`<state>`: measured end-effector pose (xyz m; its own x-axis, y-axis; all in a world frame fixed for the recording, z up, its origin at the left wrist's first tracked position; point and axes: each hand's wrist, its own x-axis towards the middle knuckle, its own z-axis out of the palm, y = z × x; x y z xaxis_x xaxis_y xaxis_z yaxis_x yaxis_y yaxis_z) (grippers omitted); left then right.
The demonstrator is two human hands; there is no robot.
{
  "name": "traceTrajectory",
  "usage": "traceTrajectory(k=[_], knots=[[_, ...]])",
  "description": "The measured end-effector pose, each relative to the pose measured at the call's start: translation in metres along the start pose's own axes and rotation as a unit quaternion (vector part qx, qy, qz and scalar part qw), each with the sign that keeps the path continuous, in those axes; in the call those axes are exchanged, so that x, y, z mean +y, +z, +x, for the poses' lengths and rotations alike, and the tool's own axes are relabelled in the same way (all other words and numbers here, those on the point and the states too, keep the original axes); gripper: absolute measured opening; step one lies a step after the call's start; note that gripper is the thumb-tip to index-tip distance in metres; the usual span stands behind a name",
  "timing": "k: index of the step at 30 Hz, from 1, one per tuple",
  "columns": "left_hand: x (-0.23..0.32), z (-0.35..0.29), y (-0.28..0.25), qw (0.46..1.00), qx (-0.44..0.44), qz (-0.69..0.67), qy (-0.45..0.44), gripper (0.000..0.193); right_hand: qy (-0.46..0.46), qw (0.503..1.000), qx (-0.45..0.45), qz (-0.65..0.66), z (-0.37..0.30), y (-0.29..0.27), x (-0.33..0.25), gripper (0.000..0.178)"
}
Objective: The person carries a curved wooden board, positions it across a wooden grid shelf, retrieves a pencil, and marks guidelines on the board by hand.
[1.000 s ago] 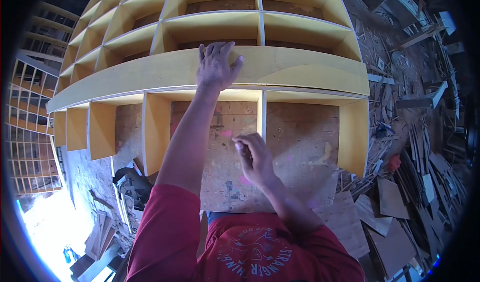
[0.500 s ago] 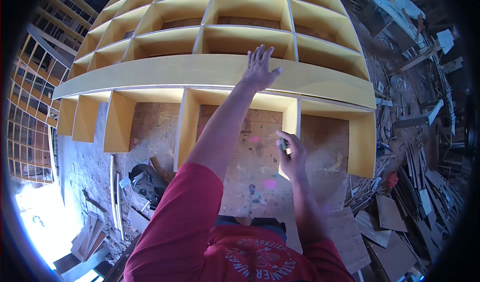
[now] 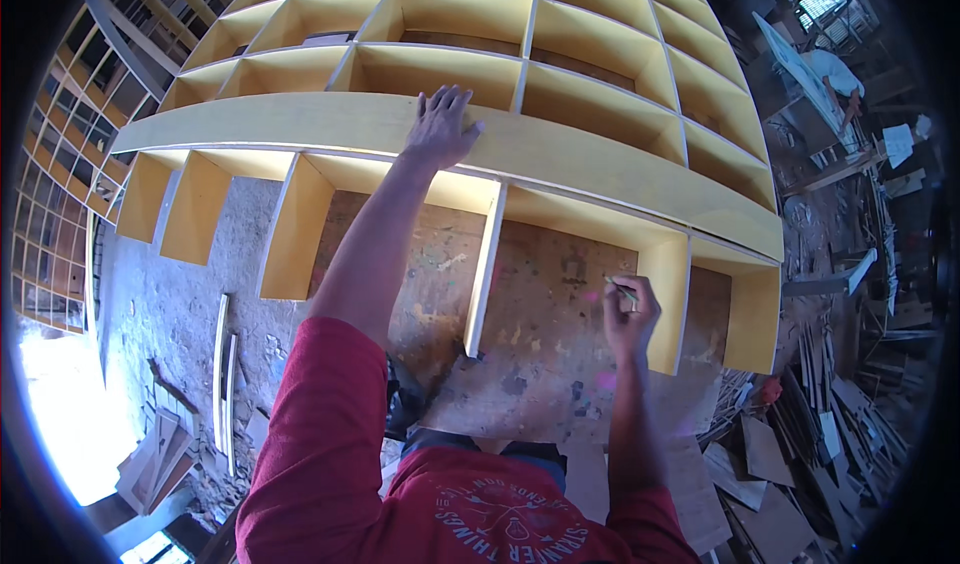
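Note:
A large grid-like shelf unit [image 3: 527,68] of pale yellow panels lies in front of me. Across it runs a long flat yellow board [image 3: 600,159]. My left hand [image 3: 440,132] rests on this board, left of its middle, fingers stretched out and holding nothing. My right hand [image 3: 632,316] is closed on a thin green pencil [image 3: 622,289], its tip pointing up and left. That hand hovers over the near open bay, just left of an upright divider [image 3: 663,299]. Another divider [image 3: 486,264] stands between my two arms.
Wood scraps and offcuts [image 3: 775,464] litter the floor at the right. Long pale strips [image 3: 222,384] lie at the left, near a dark bag [image 3: 402,399] partly hidden by my arm. A second lattice frame [image 3: 65,174] stands far left. A stained brown sheet [image 3: 540,364] lies under the near bays.
My left hand has slid left along the board. The right hand has shifted a little away from the divider, still gripping the pencil. The whole view has turned slightly.

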<state>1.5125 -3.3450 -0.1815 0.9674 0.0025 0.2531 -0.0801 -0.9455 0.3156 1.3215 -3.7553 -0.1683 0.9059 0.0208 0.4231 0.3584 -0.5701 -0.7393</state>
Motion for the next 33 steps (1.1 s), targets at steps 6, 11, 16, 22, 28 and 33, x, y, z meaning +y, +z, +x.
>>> traceTrajectory(k=[6,11,16,22,28,33], knots=[[-0.004,-0.007,-0.004,1.000,-0.004,0.004,0.010,0.066,-0.066,0.997,-0.028,0.013,0.055,0.092,-0.052,0.019],[0.000,-0.009,-0.004,0.999,0.036,-0.018,0.015,0.059,-0.084,0.994,-0.047,0.049,0.096,0.146,-0.056,0.021],[0.000,-0.012,-0.003,0.997,0.066,-0.038,0.018,0.057,-0.123,0.989,-0.067,0.041,0.114,0.173,-0.046,0.022],[-0.001,-0.010,-0.004,0.995,0.088,-0.047,0.023,0.056,-0.184,0.980,-0.081,-0.008,0.119,0.176,-0.041,0.024],[-0.005,-0.003,0.005,0.994,0.102,-0.029,0.026,0.055,-0.201,0.975,-0.094,-0.032,0.115,0.182,-0.026,0.025],[-0.005,-0.006,0.005,0.995,0.090,-0.020,0.029,0.056,-0.190,0.977,-0.094,-0.026,0.112,0.185,-0.023,0.026]])
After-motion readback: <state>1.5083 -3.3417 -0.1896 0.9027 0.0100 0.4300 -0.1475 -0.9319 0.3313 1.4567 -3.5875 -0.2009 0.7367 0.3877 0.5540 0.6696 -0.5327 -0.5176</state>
